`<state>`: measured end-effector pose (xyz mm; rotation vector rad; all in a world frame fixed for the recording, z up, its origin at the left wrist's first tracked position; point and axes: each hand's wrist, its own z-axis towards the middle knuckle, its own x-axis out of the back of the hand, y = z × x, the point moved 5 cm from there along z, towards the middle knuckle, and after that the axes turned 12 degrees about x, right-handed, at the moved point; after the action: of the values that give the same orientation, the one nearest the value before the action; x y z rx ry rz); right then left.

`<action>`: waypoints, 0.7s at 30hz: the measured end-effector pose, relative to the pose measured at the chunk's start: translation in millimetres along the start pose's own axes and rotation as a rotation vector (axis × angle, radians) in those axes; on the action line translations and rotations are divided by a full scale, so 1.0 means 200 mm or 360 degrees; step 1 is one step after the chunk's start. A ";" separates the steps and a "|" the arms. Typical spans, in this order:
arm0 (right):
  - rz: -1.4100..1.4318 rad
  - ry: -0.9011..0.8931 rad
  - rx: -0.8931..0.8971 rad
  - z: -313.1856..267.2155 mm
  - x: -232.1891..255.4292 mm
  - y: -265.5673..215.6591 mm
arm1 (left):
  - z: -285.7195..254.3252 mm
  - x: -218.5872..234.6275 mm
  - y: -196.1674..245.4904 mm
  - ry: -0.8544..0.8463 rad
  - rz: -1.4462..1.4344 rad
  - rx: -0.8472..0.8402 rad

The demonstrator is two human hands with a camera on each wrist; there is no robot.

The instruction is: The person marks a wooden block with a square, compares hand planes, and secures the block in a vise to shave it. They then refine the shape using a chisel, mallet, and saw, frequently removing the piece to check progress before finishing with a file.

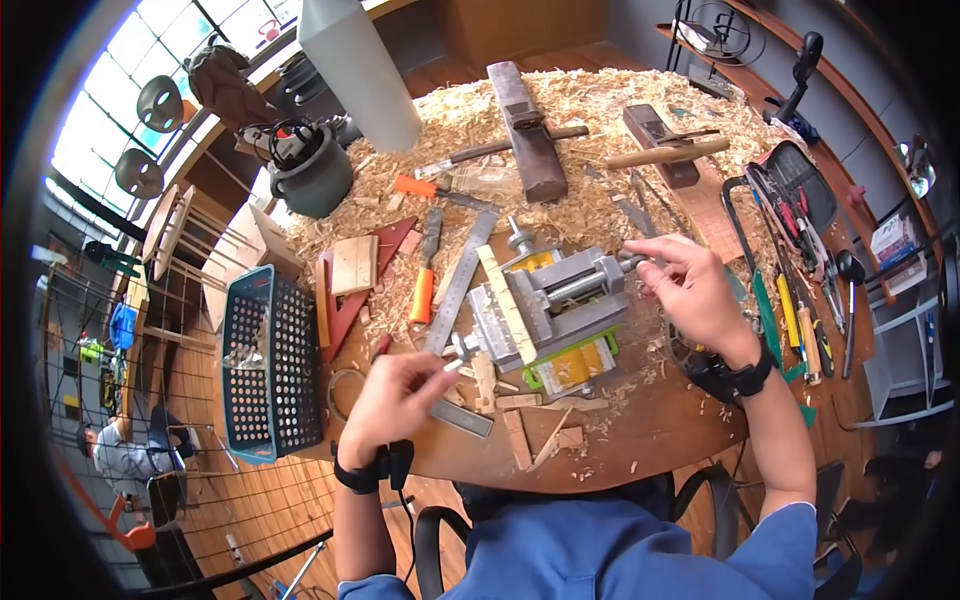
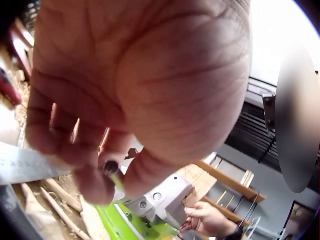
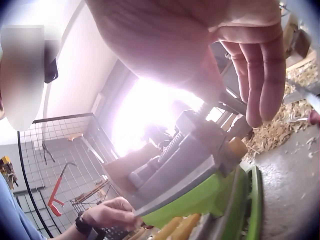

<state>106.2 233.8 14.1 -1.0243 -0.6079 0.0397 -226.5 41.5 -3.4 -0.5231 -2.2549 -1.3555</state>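
Note:
A grey metal bench vise (image 1: 575, 295) stands on the table on a yellow and green base (image 1: 572, 368). A pale strip of wood (image 1: 507, 305) lies across its left end. My right hand (image 1: 690, 290) pinches the handle (image 1: 632, 262) at the right end of the vise screw between thumb and forefinger; its other fingers (image 3: 272, 80) extend past it in the right wrist view. My left hand (image 1: 398, 400) is at the near left of the vise, thumb and forefinger pinching a small crank handle (image 2: 111, 167); the palm hides much of the left wrist view.
A steel ruler (image 1: 462, 280), an orange-handled chisel (image 1: 424, 290) and a red square (image 1: 350, 318) lie left of the vise. A blue basket (image 1: 243, 400) stands at the left edge. Wooden planes (image 1: 530, 150) sit among shavings behind. Wood offcuts (image 1: 517, 440) lie in front; hand tools (image 1: 790, 320) are at right.

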 end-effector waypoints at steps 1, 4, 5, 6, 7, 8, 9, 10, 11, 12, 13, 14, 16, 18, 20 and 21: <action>0.0017 -0.0002 0.0004 0.03 -0.01 0.00 | -0.03 0.00 0.07 -0.0007 0.0417 -0.0095; -0.0317 0.0141 0.0123 0.11 0.01 -0.04 | -0.05 -0.01 0.17 -0.0161 0.0524 -0.0360; -0.0327 0.0158 0.0119 0.11 0.01 -0.07 | -0.03 0.02 0.19 -0.0084 0.0442 -0.0240; -0.0618 0.0210 0.0221 0.12 0.03 -0.12 | -0.01 0.05 0.21 -0.0005 0.0356 -0.0123; -0.0911 0.0257 0.0323 0.12 0.03 -0.18 | 0.07 0.09 0.22 0.0270 0.0389 -0.0179; -0.0975 0.0364 0.0379 0.10 0.02 -0.24 | 0.12 0.13 0.31 0.0602 0.0548 -0.0535; -0.0937 0.0451 0.0470 0.05 0.01 -0.30 | 0.17 0.15 0.39 0.0683 0.0661 -0.0605; -0.0763 0.0501 0.0582 -0.01 -0.03 -0.38 | 0.26 0.17 0.42 0.0643 0.0828 -0.0831; -0.0716 0.0453 0.0683 -0.06 -0.08 -0.46 | 0.37 0.15 0.44 0.0497 0.0840 -0.0924; -0.0686 0.0336 0.0767 -0.12 -0.14 -0.55 | 0.48 0.12 0.45 0.0363 0.0913 -0.1004; -0.0658 0.0173 0.0848 -0.17 -0.19 -0.64 | 0.57 0.08 0.48 0.0192 0.1137 -0.1110; -0.0737 0.0014 0.0802 -0.20 -0.24 -0.72 | 0.62 0.05 0.51 0.0016 0.1123 -0.1103; -0.0861 -0.0031 0.0818 -0.24 -0.35 -0.73 | 0.67 0.02 0.55 -0.0152 0.1112 -0.1096; -0.0905 -0.0054 0.0812 -0.23 -0.38 -0.69 | 0.73 0.01 0.54 -0.0206 0.1208 -0.0899; -0.0875 0.0027 0.0928 -0.23 -0.34 -0.66 | 0.72 0.02 0.52 -0.0187 0.1106 -0.0890; -0.0877 0.0011 0.0945 -0.22 -0.32 -0.65 | 0.71 0.03 0.50 -0.0167 0.1004 -0.0867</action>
<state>43.7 109.8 73.6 -0.2638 -0.7937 -0.2551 -204.2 212.9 12.4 -1.3745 -1.5409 -1.5831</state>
